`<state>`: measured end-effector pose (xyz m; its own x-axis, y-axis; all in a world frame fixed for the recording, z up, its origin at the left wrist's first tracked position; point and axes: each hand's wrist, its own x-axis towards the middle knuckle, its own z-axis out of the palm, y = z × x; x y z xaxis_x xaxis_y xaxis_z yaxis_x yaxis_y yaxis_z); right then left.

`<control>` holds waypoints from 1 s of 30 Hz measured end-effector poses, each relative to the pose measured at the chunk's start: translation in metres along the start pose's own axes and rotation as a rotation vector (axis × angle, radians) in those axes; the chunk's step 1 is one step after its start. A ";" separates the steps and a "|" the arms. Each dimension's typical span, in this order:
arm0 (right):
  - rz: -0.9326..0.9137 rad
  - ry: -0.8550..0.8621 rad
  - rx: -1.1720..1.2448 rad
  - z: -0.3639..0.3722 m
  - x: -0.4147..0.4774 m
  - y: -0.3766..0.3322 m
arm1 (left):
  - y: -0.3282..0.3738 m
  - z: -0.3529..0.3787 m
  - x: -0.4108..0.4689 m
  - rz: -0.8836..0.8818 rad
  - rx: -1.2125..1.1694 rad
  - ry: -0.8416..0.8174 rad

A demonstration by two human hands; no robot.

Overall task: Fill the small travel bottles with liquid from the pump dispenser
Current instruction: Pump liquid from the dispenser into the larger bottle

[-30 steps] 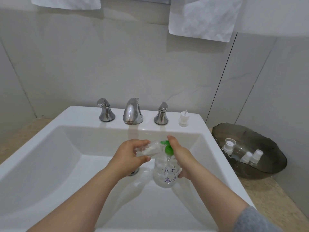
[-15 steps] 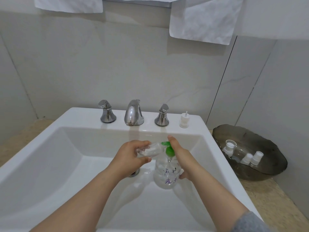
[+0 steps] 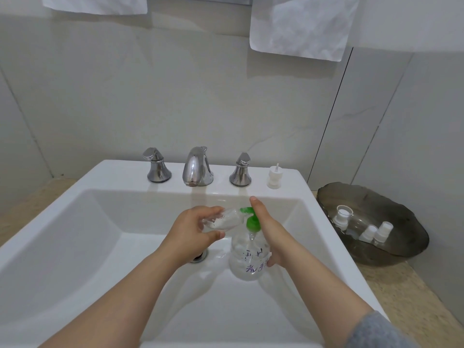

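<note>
We face a pale grey marbled tile wall (image 3: 175, 96).
Two white cloth towels (image 3: 298, 26) hang above our white rectangular ceramic basin (image 3: 75, 222).

On the sink's (image 3: 120, 174) back ledge stand the spout (image 3: 197, 167) in the middle, handles (image 3: 157, 165) flanking it, and a cap (image 3: 274, 175) rightmost. Inside the sink is the pump dispenser (image 3: 248, 258), with the travel bottle (image 3: 227, 220) at its left. Right of the sink, a dish (image 3: 391, 197) holds three small bottles (image 3: 367, 233).

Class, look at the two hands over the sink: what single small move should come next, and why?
Probably the right hand should press its forefinger down on the pump head. The left hand holds a bottle tipped, its mouth at the nozzle, and the right hand grips the dispenser, so one stroke should send liquid in.
</note>
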<state>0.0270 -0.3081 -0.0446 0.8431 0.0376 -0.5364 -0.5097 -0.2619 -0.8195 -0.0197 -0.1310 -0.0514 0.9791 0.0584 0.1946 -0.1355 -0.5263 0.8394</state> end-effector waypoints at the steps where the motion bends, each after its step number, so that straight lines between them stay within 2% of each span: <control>1: -0.003 0.004 0.005 0.000 0.000 0.000 | 0.000 0.000 0.000 -0.001 -0.001 0.000; 20: -0.099 0.035 0.006 -0.004 -0.006 -0.001 | -0.005 0.002 0.000 -0.045 0.015 -0.043; 30: -0.032 -0.001 -0.014 -0.003 -0.007 -0.002 | -0.001 0.000 -0.002 -0.013 0.001 -0.001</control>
<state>0.0223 -0.3106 -0.0386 0.8588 0.0467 -0.5102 -0.4802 -0.2739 -0.8333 -0.0215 -0.1306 -0.0521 0.9809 0.0642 0.1834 -0.1228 -0.5266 0.8412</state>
